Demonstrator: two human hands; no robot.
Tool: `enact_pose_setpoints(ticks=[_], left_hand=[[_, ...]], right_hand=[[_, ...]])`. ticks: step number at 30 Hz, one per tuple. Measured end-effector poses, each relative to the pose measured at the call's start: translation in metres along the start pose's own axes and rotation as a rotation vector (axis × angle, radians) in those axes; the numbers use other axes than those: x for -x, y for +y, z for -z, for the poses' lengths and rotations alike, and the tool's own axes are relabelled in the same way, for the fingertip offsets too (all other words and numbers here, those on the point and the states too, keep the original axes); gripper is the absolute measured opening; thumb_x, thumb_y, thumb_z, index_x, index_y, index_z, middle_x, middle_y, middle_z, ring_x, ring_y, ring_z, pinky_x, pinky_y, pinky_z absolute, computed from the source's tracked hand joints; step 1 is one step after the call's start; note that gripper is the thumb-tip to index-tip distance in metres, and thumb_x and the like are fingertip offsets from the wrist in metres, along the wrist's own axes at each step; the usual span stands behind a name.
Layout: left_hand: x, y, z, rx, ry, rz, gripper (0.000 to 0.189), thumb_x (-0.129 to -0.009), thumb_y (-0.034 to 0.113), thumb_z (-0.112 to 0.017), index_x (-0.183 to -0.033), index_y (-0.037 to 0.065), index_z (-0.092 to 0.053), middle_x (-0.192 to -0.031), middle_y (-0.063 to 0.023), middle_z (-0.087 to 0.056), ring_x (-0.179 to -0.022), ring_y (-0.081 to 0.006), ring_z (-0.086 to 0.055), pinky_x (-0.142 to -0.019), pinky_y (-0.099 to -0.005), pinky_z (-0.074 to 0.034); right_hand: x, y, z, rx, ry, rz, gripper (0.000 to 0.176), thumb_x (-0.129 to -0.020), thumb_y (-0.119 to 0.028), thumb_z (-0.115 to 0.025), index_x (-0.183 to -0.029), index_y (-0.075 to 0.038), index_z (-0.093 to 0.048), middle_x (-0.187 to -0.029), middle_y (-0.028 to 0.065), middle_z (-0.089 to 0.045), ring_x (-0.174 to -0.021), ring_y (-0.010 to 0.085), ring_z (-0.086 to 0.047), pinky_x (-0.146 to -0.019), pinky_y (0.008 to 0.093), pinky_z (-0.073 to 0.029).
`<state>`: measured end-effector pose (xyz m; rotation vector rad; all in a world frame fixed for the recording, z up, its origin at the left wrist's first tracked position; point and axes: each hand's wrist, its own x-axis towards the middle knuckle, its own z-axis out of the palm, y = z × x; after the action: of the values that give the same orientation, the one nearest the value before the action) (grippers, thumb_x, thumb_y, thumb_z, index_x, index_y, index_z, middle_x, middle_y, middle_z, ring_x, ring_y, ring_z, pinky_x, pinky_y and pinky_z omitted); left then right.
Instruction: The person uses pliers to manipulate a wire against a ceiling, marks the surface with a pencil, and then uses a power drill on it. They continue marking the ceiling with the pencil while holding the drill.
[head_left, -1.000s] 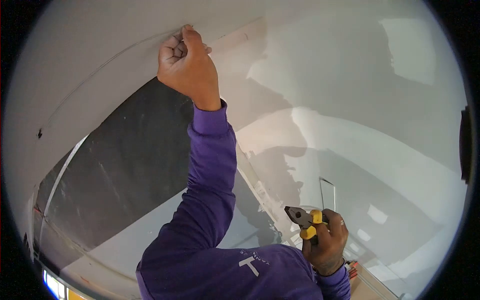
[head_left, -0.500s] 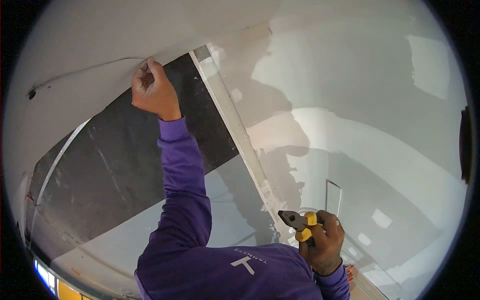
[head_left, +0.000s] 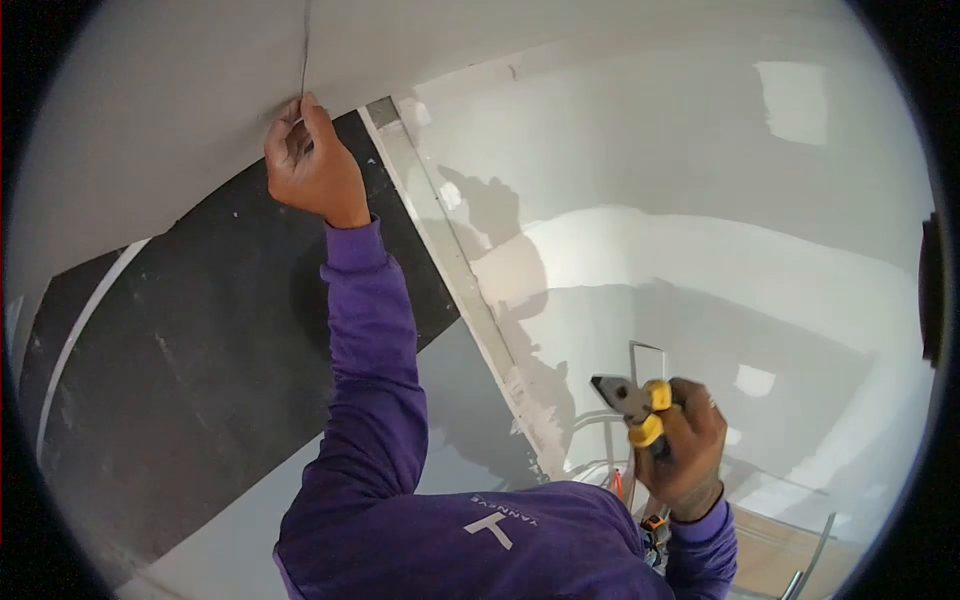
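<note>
The left hand (head_left: 310, 165) is reaching up to the far left and is pinching the lower end of a thin wire (head_left: 304, 50) between thumb and fingertips. The wire is running straight up along the white surface (head_left: 170, 120), close to the edge of a dark panel (head_left: 200, 330). The right hand (head_left: 692, 450) is waiting low on the near right, its fingers wrapped tightly around the yellow handles of the pliers (head_left: 630, 402) - the jaws are looking closed and are pointing left.

As I judge it, the wire is already caught and held, but the pliers are not yet working on it, because tool and wire are well apart.

A pale metal strip (head_left: 450, 270) is crossing between the two hands, and the person's own purple sleeve (head_left: 370, 340) is filling the middle. At the near right edge some thin bent rods (head_left: 815, 555) are showing - too small to identify.
</note>
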<state>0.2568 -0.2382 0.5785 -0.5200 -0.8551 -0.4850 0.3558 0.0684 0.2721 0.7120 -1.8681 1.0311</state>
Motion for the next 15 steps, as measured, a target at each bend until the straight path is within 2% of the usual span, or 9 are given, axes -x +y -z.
enact_pose_setpoints(ticks=[2, 5, 8, 11, 15], left_hand=[[-0.004, -0.001, 0.001, 0.071, 0.024, 0.071, 0.014, -0.088, 0.002, -0.071, -0.093, -0.009, -0.065, -0.085, -0.0133, -0.071, -0.069, -0.0160, -0.069, -0.064, -0.0263, -0.058], [-0.007, -0.015, 0.004, 0.335, -0.062, 0.201, 0.014, -0.091, 0.003, -0.068, -0.097, -0.009, -0.064, -0.086, -0.0145, -0.071, -0.069, -0.0194, -0.070, -0.064, -0.0301, -0.061], [-0.005, -0.024, 0.007, 0.577, -0.066, 0.325, 0.014, -0.091, 0.003, -0.068, -0.099, -0.007, -0.062, -0.086, -0.0128, -0.069, -0.067, -0.0197, -0.070, -0.063, -0.0300, -0.060], [-0.004, -0.018, 0.009, 0.581, -0.060, 0.413, 0.015, -0.091, 0.005, -0.069, -0.099, -0.005, -0.062, -0.088, -0.0123, -0.069, -0.065, -0.0207, -0.069, -0.062, -0.0310, -0.060], [-0.005, -0.021, 0.007, 0.953, -0.026, 0.610, 0.017, -0.091, 0.011, -0.071, -0.098, -0.002, -0.063, -0.091, -0.0130, -0.070, -0.071, -0.0233, -0.071, -0.067, -0.0346, -0.060]], right_hand=[[-0.004, -0.018, 0.002, 0.066, 0.072, -0.010, 0.028, -0.060, -0.006, -0.076, -0.086, 0.001, -0.066, -0.097, 0.0189, -0.060, -0.074, 0.0314, -0.064, -0.063, 0.0404, -0.052], [-0.013, -0.040, 0.008, 0.132, 0.137, -0.021, 0.022, -0.069, -0.005, -0.076, -0.088, 0.002, -0.065, -0.096, 0.0190, -0.060, -0.072, 0.0304, -0.064, -0.061, 0.0383, -0.051], [-0.018, -0.054, 0.006, 0.166, 0.191, -0.003, 0.022, -0.070, -0.004, -0.075, -0.089, 0.002, -0.064, -0.096, 0.0191, -0.060, -0.072, 0.0295, -0.064, -0.061, 0.0373, -0.050], [-0.022, -0.071, 0.005, 0.194, 0.193, 0.003, 0.020, -0.074, -0.003, -0.074, -0.089, 0.004, -0.064, -0.096, 0.0193, -0.060, -0.073, 0.0296, -0.065, -0.061, 0.0363, -0.051], [-0.035, -0.110, -0.003, 0.285, 0.168, 0.004, 0.016, -0.076, -0.002, -0.072, -0.089, 0.005, -0.064, -0.096, 0.0200, -0.060, -0.074, 0.0305, -0.065, -0.063, 0.0356, -0.052]])
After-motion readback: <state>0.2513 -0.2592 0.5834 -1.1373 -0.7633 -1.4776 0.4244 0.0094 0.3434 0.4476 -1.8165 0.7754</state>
